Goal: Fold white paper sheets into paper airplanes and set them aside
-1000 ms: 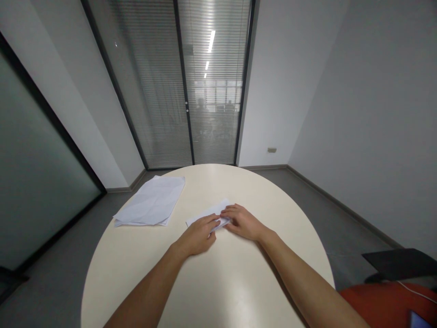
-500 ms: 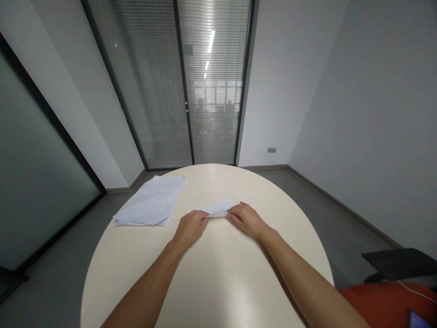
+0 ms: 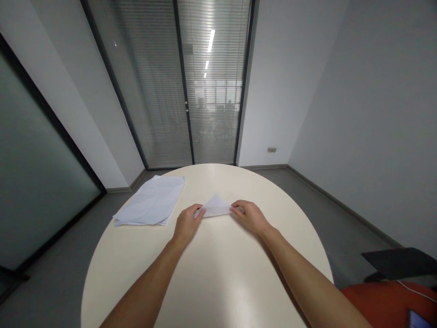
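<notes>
Currently folded white paper (image 3: 216,207) sits between the two hands, over the round table (image 3: 218,273). Outline is roughly triangular: peak points away from the hands, long side faces the wearer and runs fairly straight from one hand to the other. Peak part looks smooth and pale, with a slightly darker band along the near side. Can't tell the layer count, or whether it lies fully flat.

Left hand (image 3: 186,224): nearly closed, thumb and fingers pinching the paper's left end, part of that end hidden. Right hand (image 3: 251,217): fingers curled, thumb and fingertips close together on the right corner.

Loose paper sheets (image 3: 150,200) lie left of the left hand and a bit farther out, well apart from it, edges uneven, one corner at the table's rim. Bare tabletop runs from both hands back toward the wearer, also beyond the peak and out past the right hand to the curved rim. Red chair seat (image 3: 378,303) is well off to the right hand's right, nearer the wearer, past the rim
</notes>
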Demonstrator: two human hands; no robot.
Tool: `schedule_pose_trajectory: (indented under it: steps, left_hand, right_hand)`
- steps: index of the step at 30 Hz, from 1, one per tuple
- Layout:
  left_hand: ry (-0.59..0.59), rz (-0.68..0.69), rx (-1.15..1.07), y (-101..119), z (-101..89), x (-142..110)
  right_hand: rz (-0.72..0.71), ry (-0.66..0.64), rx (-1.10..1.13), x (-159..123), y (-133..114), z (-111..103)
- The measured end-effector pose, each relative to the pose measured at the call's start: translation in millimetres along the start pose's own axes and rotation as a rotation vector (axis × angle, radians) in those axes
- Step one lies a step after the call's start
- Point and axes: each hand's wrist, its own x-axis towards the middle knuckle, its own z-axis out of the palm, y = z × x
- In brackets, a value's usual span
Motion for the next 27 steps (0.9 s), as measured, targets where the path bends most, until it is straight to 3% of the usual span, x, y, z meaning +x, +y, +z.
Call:
schedule_pose_trajectory:
  steps: [9, 17, 24, 27]
  left_hand:
    - [0.095, -0.067, -0.085, -5, 1.9, 2]
    - [0.132, -0.059, -0.088, 0, 1.5, 1]
    - [-0.034, -0.161, 0.158, 2, 1.0, -4]
    - [-0.09, -0.123, 0.256, 4, 0.9, -6]
  right_hand:
    - [0.094, 0.143, 0.291, 2, 10, 9]
    - [0.092, 0.206, 0.372, 4, 7, 8]
    - [0.127, 0.099, 0.213, 0, 12, 13]
    - [0.129, 0.056, 0.123, -1, 11, 14]
